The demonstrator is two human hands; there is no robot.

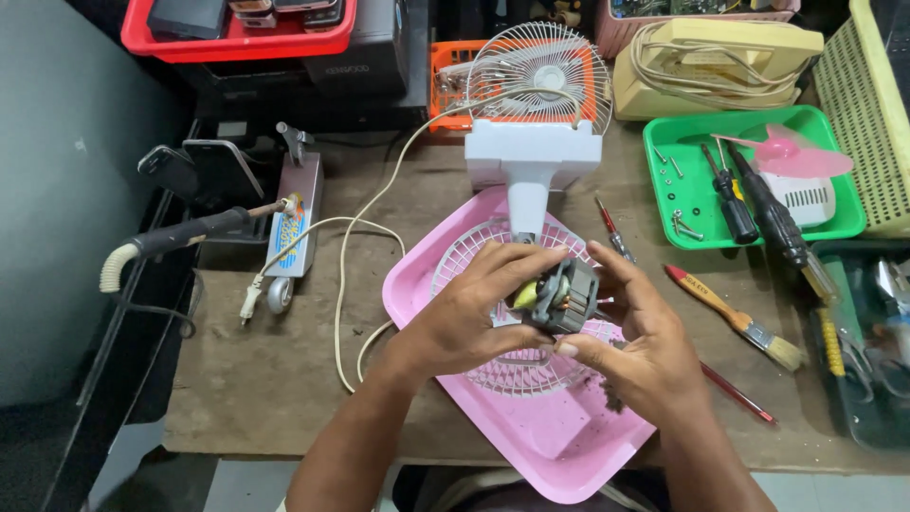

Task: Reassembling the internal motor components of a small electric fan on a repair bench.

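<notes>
Grey motor (561, 299), one; two hands (555, 322) gripping.

The table (284, 379) is a brown, worn wooden surface spanning the width of the view. A plain grey-green wall (57, 190) stands along its left side. A dark gap separates the wall from the table edge. Pale grey floor (237, 484) is visible below the front edge. Lighting is even and diffuse, with soft shadows.

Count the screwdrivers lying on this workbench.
3: two in the green tray, one black-handled, one larger and dark; a small red one beside the pink tray. Others may be hidden.
</notes>
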